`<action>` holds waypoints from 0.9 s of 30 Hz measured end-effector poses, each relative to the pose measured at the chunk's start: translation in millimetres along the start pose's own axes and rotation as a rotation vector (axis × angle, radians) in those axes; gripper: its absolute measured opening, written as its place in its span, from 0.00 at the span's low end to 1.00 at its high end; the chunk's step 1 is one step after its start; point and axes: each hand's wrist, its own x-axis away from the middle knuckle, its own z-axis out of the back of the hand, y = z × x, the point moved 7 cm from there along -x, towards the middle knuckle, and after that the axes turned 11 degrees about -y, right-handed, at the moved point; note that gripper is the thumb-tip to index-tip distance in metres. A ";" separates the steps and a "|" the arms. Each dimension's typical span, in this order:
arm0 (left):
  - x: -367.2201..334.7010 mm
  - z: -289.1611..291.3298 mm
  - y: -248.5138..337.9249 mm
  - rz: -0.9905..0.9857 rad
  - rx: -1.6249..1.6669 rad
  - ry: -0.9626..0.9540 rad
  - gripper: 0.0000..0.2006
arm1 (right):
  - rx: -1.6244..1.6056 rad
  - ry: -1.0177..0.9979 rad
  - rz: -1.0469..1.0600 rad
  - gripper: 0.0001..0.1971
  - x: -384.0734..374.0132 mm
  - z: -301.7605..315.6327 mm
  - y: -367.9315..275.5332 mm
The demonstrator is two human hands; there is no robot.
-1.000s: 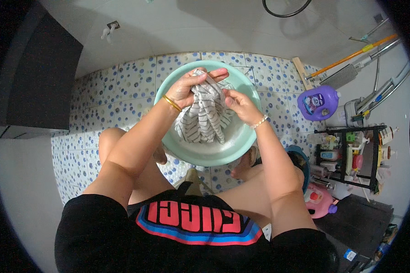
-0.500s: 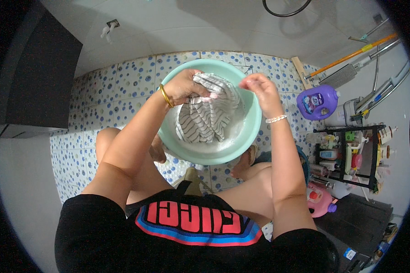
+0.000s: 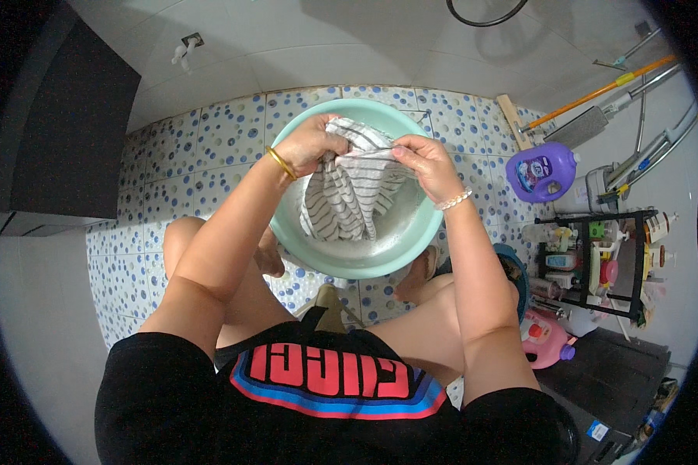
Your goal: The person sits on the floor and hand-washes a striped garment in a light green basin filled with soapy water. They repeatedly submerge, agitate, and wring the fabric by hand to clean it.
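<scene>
Left hand grasps striped cloth, far-left part; right hand pinches far-right edge between thumb and fingers. Near part lies in mint-green basin.

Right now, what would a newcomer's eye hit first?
The striped cloth at the centre, bunched in the mint basin, its upper part held between the left hand and right hand. Then the purple jug to the basin's right, and the blue-dotted floor around the basin.
</scene>
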 end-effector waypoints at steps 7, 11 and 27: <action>-6.9 20.6 -7.0 -0.099 0.024 0.122 0.10 | -0.156 -0.009 -0.058 0.07 3.1 6.7 -12.3; -9.6 21.3 -7.4 -0.111 0.037 0.122 0.15 | -0.078 0.056 0.008 0.08 1.9 5.3 -18.2; -11.8 31.5 -16.5 -0.120 0.441 0.103 0.08 | -0.024 0.134 0.073 0.07 16.0 48.5 -18.5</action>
